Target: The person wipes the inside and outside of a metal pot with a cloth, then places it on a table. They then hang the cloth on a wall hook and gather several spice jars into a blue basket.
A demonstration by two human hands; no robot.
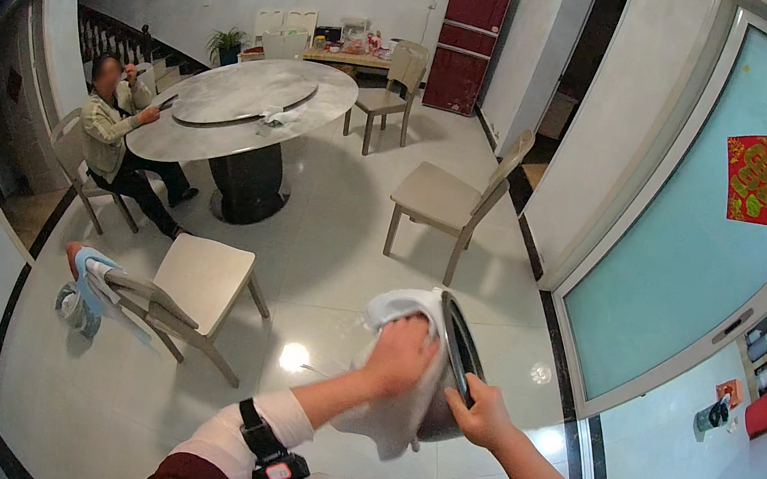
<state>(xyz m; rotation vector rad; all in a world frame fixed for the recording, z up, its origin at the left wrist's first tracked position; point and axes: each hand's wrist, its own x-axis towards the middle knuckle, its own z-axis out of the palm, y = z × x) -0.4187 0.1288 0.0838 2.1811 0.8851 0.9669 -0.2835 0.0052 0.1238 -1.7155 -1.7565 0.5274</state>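
Observation:
In front of me is a dark-rimmed round vessel (459, 340), tilted on its side above the floor; I cannot tell its exact kind. My right hand (483, 411) grips its rim on the near side. A white cloth (394, 401) hangs over the outside of the vessel, and my left hand (403, 355) presses on it with bent fingers. The cloth's lower end dangles loose below the hand. The vessel's inside is mostly hidden by the steep view.
A chair (205, 282) with cloths on its back stands at left, beside a bin (77, 311). Another chair (440, 196) is ahead. A person (108, 132) sits at the round marble table (246, 102). A glass sliding door (688, 237) is at right.

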